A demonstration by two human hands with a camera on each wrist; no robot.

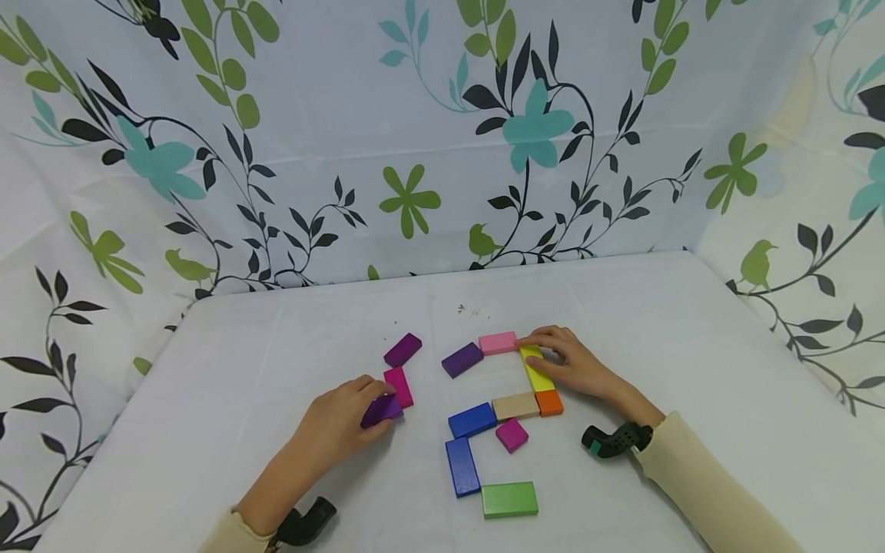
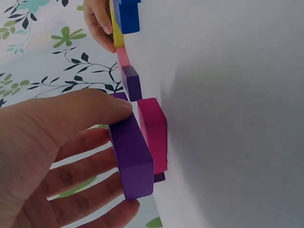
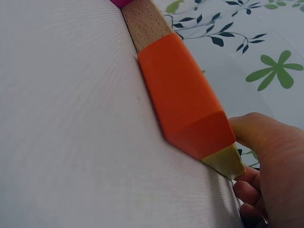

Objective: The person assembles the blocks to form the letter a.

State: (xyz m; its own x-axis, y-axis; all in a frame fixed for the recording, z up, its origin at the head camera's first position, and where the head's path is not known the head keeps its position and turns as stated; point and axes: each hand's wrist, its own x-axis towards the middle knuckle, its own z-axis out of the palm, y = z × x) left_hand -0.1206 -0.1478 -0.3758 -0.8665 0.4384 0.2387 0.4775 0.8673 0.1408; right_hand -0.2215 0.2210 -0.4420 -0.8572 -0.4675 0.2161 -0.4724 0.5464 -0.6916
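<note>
white tabletop (image 1: pixel 608 307) beneath curved left fingers (image 2: pixel 85 204) around a purple block (image 2: pixel 133 152)

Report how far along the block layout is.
Looks done: the tan block and orange block lie end to end. In hand: the left hand holds a purple block by a magenta block; the right hand pinches the yellow block. Remaining, probably: releasing both held blocks.

Pale fabric (image 1: pixel 318 115) printed with turquoise flowers (image 1: pixel 538 127), green birds (image 1: pixel 482 242) and black leaves (image 1: pixel 522 65) rose behind the white surface's (image 1: pixel 622 322) far edge and along its left and right edges. Tiny brownish specks (image 1: pixel 462 309) lay near the far edge's middle.
</note>
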